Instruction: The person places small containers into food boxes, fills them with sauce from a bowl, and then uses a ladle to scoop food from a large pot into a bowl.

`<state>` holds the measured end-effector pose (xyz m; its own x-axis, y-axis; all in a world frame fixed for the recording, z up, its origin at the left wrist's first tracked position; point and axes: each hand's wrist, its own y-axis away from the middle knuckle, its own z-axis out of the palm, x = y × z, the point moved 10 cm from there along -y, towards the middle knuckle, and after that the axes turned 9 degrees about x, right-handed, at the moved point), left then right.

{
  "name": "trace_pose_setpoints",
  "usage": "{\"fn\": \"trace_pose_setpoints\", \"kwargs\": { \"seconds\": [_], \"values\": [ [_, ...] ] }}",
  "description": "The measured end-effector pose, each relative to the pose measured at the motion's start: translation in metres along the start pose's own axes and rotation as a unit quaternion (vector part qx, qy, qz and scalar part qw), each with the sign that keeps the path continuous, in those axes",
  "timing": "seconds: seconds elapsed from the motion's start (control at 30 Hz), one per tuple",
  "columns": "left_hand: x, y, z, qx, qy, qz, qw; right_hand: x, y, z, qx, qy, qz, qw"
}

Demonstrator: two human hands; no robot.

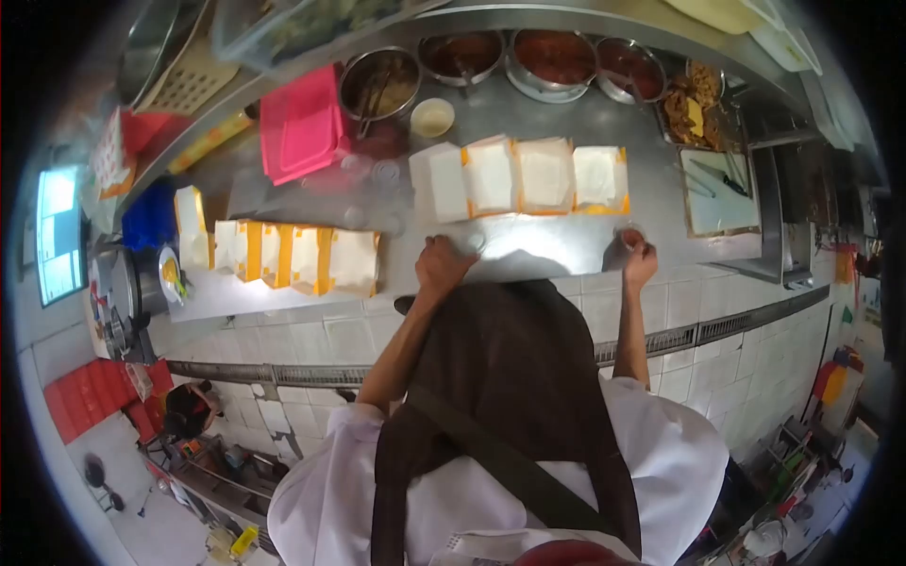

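Observation:
My left hand (442,264) is at the counter's front edge, fingers bent beside a small clear lid or cup (475,241); whether it grips it is unclear. In my right hand (641,258) is a small clear cup with reddish contents (630,237), held near the counter's front edge. Beyond my hands, several open paper boxes (544,176) with white lining and orange edges stand in a row. More such boxes (298,255) are lined up to the left.
Metal pots of red sauce (552,58) line the back of the counter (510,118). Pink trays (300,123) and a cream bowl (432,117) are at the back left. A cutting board (719,209) with a knife lies right. Another person (192,407) is at the lower left.

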<state>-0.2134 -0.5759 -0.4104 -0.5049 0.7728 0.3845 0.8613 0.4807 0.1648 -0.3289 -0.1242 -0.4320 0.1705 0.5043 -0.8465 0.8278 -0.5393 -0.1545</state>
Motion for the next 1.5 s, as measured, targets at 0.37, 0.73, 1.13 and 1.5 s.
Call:
{"fn": "trace_pose_setpoints", "kwargs": {
  "seconds": [0.37, 0.73, 1.13, 1.5],
  "values": [
    [0.024, 0.012, 0.017, 0.183, 0.125, -0.113, 0.969, -0.110, -0.097, 0.017, 0.062, 0.193, -0.226, 0.953],
    [-0.051, 0.024, 0.032, 0.219, 0.185, -0.230, 0.930, -0.184, -0.199, 0.229, -0.185, -0.083, -0.129, 0.971],
    [-0.027, 0.077, 0.010, 0.135, 0.257, -0.032, 0.956, -0.336, -0.137, 0.194, -0.157, -0.119, -0.461, 0.866],
    [-0.001, 0.104, 0.014, -0.120, 0.519, -0.080, 0.843, -0.257, -0.183, 0.217, -0.091, -0.238, -0.166, 0.953]
  ]
}}
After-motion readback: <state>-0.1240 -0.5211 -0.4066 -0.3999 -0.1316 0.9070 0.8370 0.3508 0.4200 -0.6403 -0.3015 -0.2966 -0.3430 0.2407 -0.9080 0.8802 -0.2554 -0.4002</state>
